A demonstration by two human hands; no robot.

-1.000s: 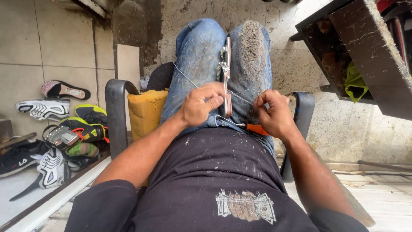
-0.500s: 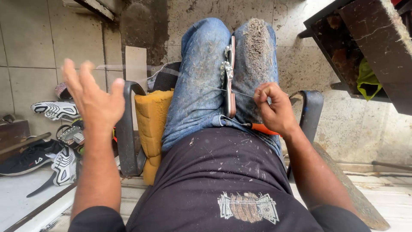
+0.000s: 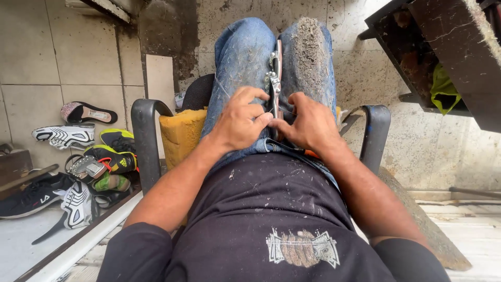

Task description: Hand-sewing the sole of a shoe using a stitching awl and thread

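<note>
Material: worn blue denim, dusted grey, covers both thighs (image 3: 245, 57); the workpiece is clamped upright between them.
Workpiece: a slim shoe or sandal part (image 3: 274, 73) with metal fittings, held edge-up in the gap between the knees, running from the hands away toward the knees.
Thread: a thin pale thread (image 3: 222, 86) crosses the left thigh toward the hands; a second strand near the right hand is too fine to trace.
Left hand: left hand (image 3: 241, 121) rests on the left thigh, touching the near end of the workpiece.
Left fingers: curled nearly closed, thumb and forefinger (image 3: 261, 119) pinched together at the workpiece edge; they appear to grip the thread, though the strand itself cannot be seen in the pinch.
Right hand: right hand (image 3: 308, 125) lies on the right thigh, its fingertips meeting those of the left hand.
Right fingers: bent inward and close together, pressing on the workpiece; whether they hold a needle or thread cannot be told.
Tool: an orange handle (image 3: 311, 153) shows just under the right wrist, lying in the lap.
Technique: judged from the pose, keep the knees tight so the part does not twist, and draw the thread in line with the seam, both hands close to the stitch.
Surroundings: black chair arms (image 3: 143, 136), yellow foam cushion (image 3: 180, 133), assorted shoes (image 3: 68, 137) on the floor at the left.
</note>
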